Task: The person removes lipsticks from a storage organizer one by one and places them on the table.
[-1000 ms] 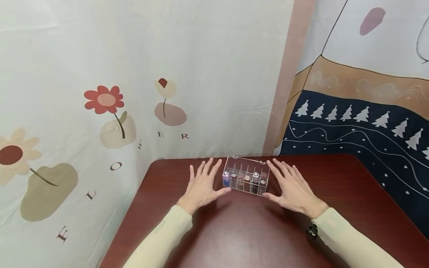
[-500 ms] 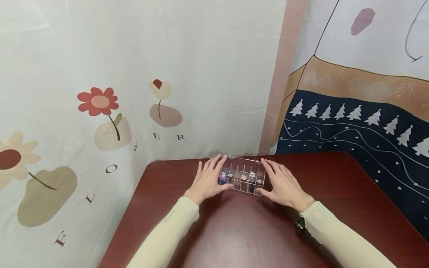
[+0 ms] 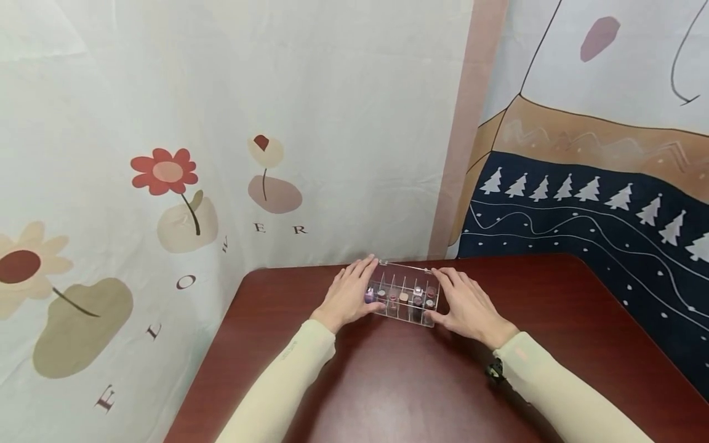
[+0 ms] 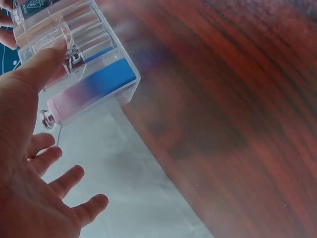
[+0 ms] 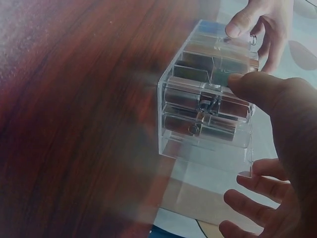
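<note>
Since the earlier frame, the left hand (image 3: 346, 297) and right hand (image 3: 471, 307) have moved inward onto a clear divided case (image 3: 407, 313), right of centre in the frame's lower half. Several small tubes (image 3: 418, 301) sit inside, a pink-to-blue tube (image 4: 94, 91) occupying the left end compartment. Beneath is a reddish-brown counter (image 3: 376, 394); flower-print cloth (image 3: 360, 123) hangs behind, tree-print cloth (image 3: 523, 224) at right. Both hands grip an end each, thumb at front, fingertips toward the rear.
</note>
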`<state>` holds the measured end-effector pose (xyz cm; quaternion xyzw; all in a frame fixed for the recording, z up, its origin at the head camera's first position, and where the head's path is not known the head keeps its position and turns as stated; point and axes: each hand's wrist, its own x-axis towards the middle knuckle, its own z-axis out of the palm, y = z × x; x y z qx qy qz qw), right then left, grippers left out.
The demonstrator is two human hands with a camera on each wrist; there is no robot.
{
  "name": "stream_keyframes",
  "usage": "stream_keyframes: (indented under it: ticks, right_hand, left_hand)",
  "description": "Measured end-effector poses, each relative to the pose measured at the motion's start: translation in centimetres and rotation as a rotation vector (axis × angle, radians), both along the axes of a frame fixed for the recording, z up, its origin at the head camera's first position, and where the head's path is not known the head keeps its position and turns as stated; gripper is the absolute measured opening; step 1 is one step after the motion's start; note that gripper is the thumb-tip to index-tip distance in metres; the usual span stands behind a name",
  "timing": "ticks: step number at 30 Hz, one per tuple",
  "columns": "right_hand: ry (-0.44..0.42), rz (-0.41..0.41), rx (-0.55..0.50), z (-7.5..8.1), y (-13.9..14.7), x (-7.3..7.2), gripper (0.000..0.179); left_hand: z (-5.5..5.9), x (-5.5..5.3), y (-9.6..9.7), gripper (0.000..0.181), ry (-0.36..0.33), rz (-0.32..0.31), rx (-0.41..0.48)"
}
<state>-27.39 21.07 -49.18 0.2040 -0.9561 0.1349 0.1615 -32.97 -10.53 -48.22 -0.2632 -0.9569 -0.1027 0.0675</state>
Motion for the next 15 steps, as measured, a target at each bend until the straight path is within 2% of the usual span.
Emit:
stream_keyframes:
  ticks: [3,9,15]
  right_hand:
    - [-0.010,0.001,0.000,0.12,-0.20,-0.08,0.101]
    - [-0.019,0.013,0.001,0.68,0.11,-0.43,0.102]
    - [-0.063,0.047,-0.007,0.66,0.47,-0.21,0.103]
  left_hand:
    - [0.12,-0.07,-0.30,0.114,0.003,-0.007,-0.012]
    - [0.73,-0.14,-0.43,0.109,0.052,-0.013,-0.012]
    - [0.62,0.70,-0.80,0.108,0.037,-0.022,0.001]
